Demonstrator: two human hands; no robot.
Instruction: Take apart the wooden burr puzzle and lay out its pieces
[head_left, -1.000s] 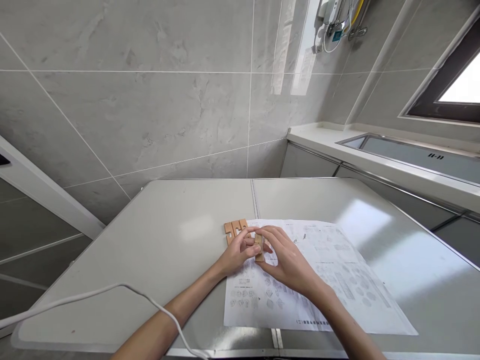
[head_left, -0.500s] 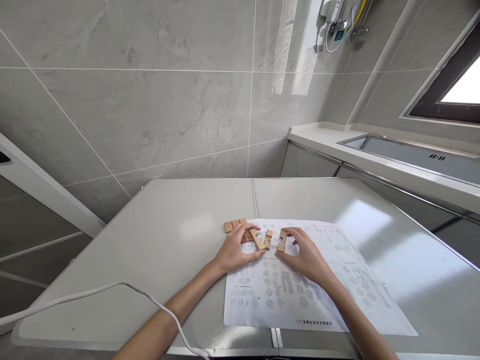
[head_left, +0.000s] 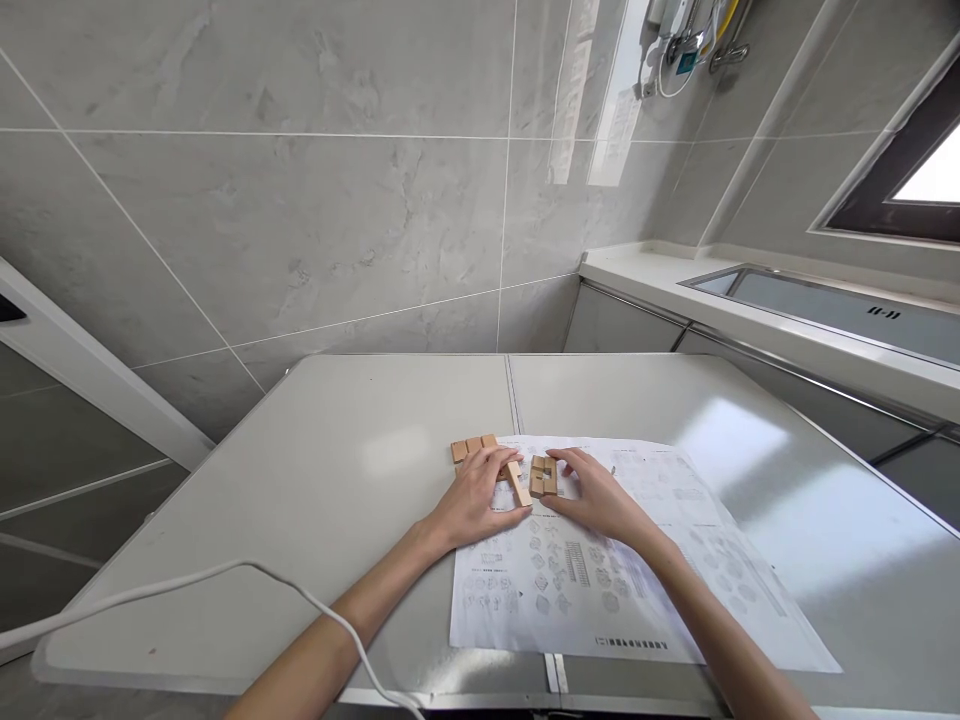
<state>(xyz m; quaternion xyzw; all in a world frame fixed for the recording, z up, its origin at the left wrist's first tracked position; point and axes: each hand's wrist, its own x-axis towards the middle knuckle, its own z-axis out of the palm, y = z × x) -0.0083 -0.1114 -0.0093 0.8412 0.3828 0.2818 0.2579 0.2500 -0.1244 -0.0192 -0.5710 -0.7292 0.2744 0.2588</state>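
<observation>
My left hand (head_left: 469, 505) is closed on a notched wooden puzzle piece (head_left: 519, 488), its ends pinched between thumb and fingers. The piece is tilted over the paper. Thumb and fingers of my right hand (head_left: 604, 500) grip another notched wooden puzzle piece (head_left: 552, 480) by its ends. That piece lies side by side with a third notched piece (head_left: 536, 480), the two seeming to touch, with a small gap at their notches. Behind my left hand sit several more wooden pieces (head_left: 472, 447), partly hidden by its fingers.
A large printed sheet (head_left: 645, 620) with small diagrams lies under the pieces on the light folding table (head_left: 360, 430). A white cable (head_left: 247, 567) crosses the near left, over my left forearm. A counter with a sink (head_left: 825, 310) runs along the right, beside a tiled wall (head_left: 337, 220).
My right hand has moved left, bringing its notched puzzle piece up against the middle piece. My left hand stays nearly in place with its piece. The view has shifted slightly.
</observation>
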